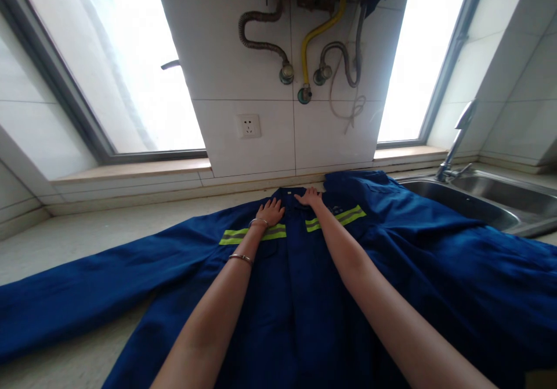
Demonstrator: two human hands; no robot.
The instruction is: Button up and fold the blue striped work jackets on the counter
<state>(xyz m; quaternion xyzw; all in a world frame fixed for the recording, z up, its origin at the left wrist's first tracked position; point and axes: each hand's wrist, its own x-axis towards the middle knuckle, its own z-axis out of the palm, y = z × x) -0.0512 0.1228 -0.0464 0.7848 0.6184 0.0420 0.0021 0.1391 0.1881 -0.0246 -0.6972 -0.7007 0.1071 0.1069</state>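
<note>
Only the head view here, so: a dark blue cloth work jacket with yellow-green reflective bands is lying front up on a pale speckled countertop, collar toward the tiled wall. The left hand is resting palm-down on the chest, fingers lightly spread, not clutching anything. The right hand is lying opened out beside the collar, thumb stuck out sideways. Both forearms are blocking part of the jacket front (two metal bangles on the left one, btw). More blue cloth is bunching up by the wall on the right; can't tell if it's a separate piece. Blue fabric is also hiding the near edge of a stainless steel double sink with a chrome faucet. Above, a yellow pipe and grey corrugated hoses are hanging over a white square socket.
</note>
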